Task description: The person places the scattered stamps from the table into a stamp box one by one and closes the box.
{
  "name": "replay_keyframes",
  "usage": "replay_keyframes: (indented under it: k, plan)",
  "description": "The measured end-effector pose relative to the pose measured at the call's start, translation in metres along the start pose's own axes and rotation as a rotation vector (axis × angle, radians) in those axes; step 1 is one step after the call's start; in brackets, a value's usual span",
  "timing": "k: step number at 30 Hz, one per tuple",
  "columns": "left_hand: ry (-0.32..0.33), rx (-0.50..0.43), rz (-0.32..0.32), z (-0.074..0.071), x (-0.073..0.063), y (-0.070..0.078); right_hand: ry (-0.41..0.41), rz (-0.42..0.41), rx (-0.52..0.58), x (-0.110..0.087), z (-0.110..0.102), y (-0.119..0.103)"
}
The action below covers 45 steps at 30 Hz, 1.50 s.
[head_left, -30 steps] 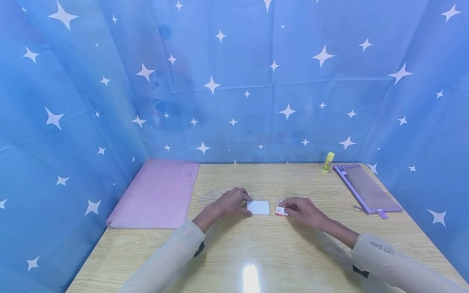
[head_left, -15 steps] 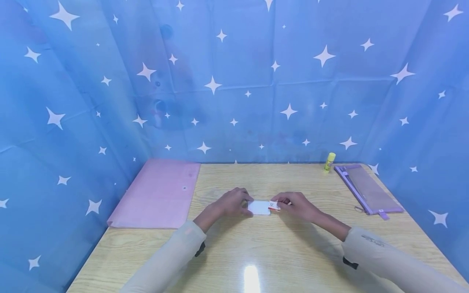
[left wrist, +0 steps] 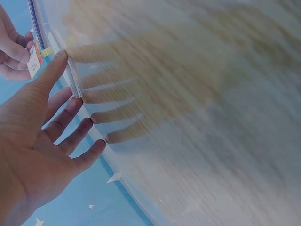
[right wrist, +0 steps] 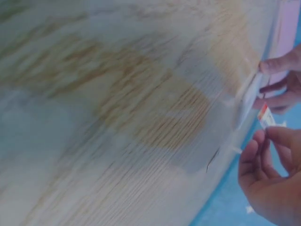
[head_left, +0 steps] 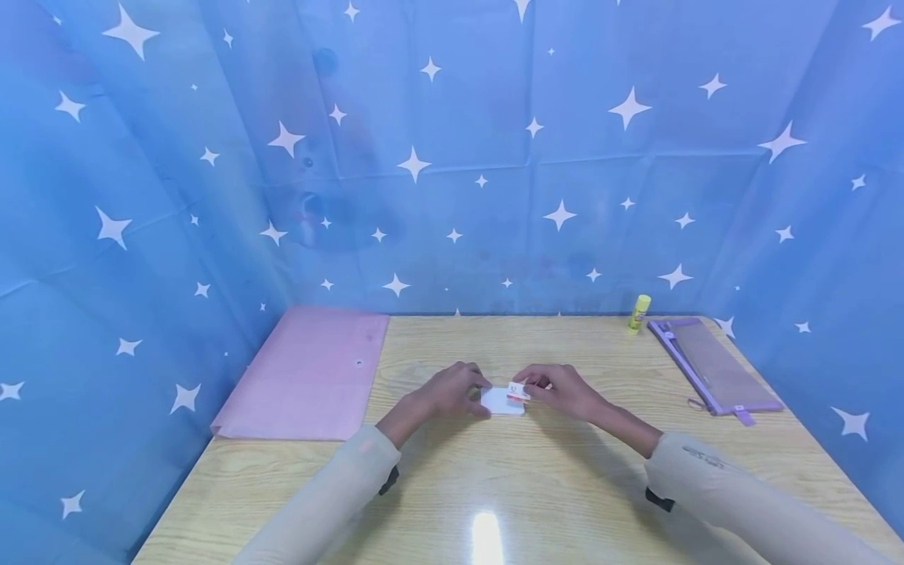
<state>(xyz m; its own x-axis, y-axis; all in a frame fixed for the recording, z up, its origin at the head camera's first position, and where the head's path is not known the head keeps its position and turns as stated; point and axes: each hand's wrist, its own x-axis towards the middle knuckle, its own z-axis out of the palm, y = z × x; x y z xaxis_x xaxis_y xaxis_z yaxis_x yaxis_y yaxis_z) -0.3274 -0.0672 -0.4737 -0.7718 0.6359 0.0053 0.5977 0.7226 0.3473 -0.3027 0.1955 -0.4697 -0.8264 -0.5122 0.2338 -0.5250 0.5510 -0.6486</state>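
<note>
On the table lies a small flat white slab with rounded corners (head_left: 493, 402). My left hand (head_left: 455, 391) holds it at its left end, the thumb and a finger at opposite corners; the left wrist view shows the other fingers spread beside it. Between thumb and fingers my right hand (head_left: 565, 391) pinches a small white piece with a red-orange stripe and a dark mark (head_left: 517, 389). In the head view this piece is tilted up and overlaps the slab's right part. In the right wrist view the striped piece (right wrist: 265, 116) appears close to the slab (right wrist: 247, 101).
A pink folder (head_left: 304, 373) lies on the table's left side. At the back right stands a yellow glue stick (head_left: 639, 312), with a purple-edged mesh zip pouch (head_left: 720, 365) beside it. A blue star-patterned curtain (head_left: 452, 196) surrounds the wooden table (head_left: 424, 486).
My right hand has moved left with the striped piece, from beside the slab to over its right part, and the piece has tilted up. The left hand stays at the slab's left end.
</note>
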Motion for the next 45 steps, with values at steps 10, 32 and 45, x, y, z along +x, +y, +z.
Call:
replay_keyframes:
  k: [10, 32, 45]
  plan:
    - [0.004, 0.002, -0.001, -0.002, 0.0, 0.003, -0.014, 0.006, 0.019, 0.012, 0.012, 0.0]
    - [-0.002, 0.035, 0.015, -0.002, 0.002, 0.005, -0.01, 0.047, 0.005, 0.023, 0.036, -0.011]
    - [0.005, 0.045, 0.022, -0.002, 0.0, 0.005, 0.035, 0.046, -0.031, 0.025, 0.047, -0.007]
